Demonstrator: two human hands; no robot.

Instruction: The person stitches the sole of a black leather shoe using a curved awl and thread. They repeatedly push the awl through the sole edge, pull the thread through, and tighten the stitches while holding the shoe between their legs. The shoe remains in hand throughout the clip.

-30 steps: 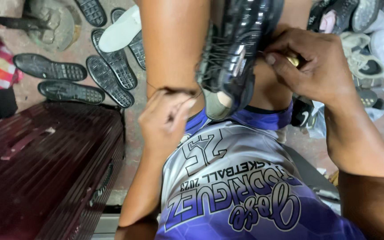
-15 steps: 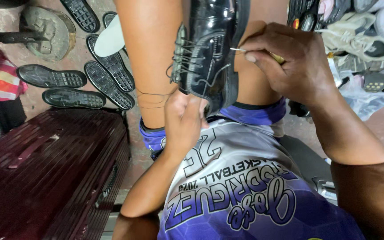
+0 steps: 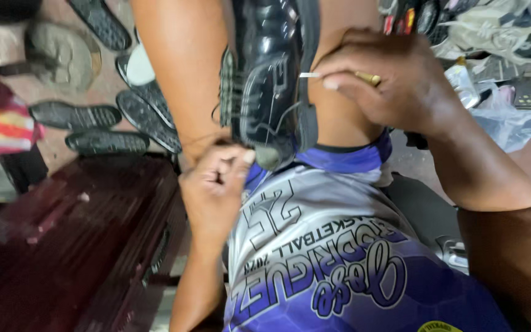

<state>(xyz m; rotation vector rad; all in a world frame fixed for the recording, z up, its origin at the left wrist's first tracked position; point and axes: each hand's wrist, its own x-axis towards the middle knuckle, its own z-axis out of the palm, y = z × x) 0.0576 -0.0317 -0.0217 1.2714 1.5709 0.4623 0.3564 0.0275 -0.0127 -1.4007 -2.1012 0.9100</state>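
Black shoe (image 3: 270, 80), upper centre of frame, wedged between the knees. Thin needle (image 3: 310, 75) pinched closed in right hand (image 3: 388, 83) at its side. Left hand (image 3: 213, 184) fisted on thread below. Loose soles (image 3: 93, 117) at upper left.

shoe (image 3: 270, 74): toe cut off by the top edge
tool (image 3: 339, 76): mostly hidden — inside right hand (image 3: 388, 86)
thread: too thin to trace

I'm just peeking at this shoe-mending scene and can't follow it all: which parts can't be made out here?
- Black shoe: its front end is cut off by the top edge of the head view.
- Tool in the right hand: only a pale tip and a brass end show; fingers hide the rest.
- Left hand: whatever its curled fingers pinch is hidden.
- Soles on the floor: blurred, details unreadable.
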